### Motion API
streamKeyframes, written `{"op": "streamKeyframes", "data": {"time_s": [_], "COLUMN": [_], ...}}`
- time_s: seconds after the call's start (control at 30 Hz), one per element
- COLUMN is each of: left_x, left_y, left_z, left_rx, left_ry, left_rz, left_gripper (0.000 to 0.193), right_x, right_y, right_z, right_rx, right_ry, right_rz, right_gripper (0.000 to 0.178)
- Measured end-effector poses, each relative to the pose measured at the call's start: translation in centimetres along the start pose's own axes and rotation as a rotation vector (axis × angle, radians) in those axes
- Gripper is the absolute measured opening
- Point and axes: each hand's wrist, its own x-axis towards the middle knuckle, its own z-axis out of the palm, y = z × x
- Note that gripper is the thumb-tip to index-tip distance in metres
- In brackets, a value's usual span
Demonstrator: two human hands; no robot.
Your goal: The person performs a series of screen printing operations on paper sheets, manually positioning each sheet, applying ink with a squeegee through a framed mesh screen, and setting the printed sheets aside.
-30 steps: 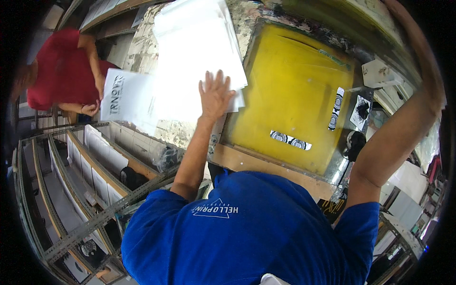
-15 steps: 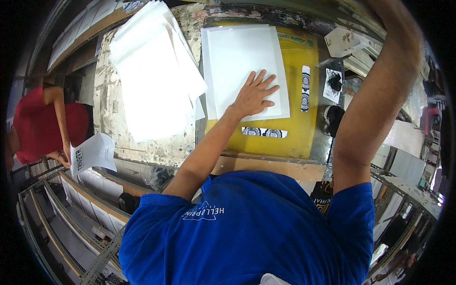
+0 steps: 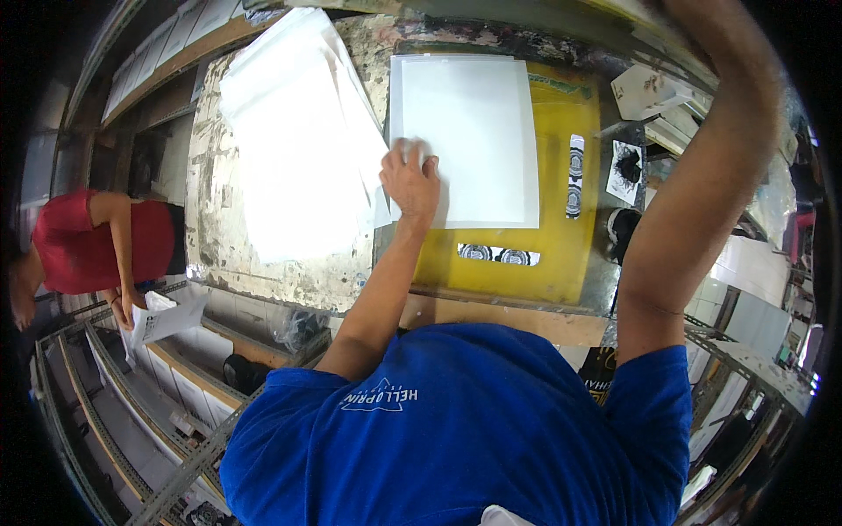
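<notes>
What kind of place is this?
Probably a screen-printing workshop: the left hand presses a white sheet onto a yellow printing bed, beside a stack of white sheets on an ink-stained table.

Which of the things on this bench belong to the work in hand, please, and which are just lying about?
In hand:
left hand, pressing on the white sheet
white sheet
yellow board under it
stack of white sheets beside it

Lying about:
black-and-white printed strips
black-smeared card
</notes>
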Motion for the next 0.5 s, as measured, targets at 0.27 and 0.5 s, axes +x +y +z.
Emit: {"op": "streamKeyframes", "data": {"time_s": [0.27,0.5], "left_x": [1.1,4.2], "left_y": [-0.4,-1.4], "left_z": [1.1,0.6], "left_rx": [0.013,-0.302], "left_ry": [0.057,-0.057], "left_rz": [0.022,-0.078], "left_gripper": [0.019,0.022], "right_x": [2.6,1.2], "right_y": [-1.1,1.9], "right_z": [-3.7,0.3], "right_rx": [0.027,-0.056], "right_ry": [-0.463,-0.09], "right_rz": [0.566,0.252], "right_gripper": [0.043,0.048]}}
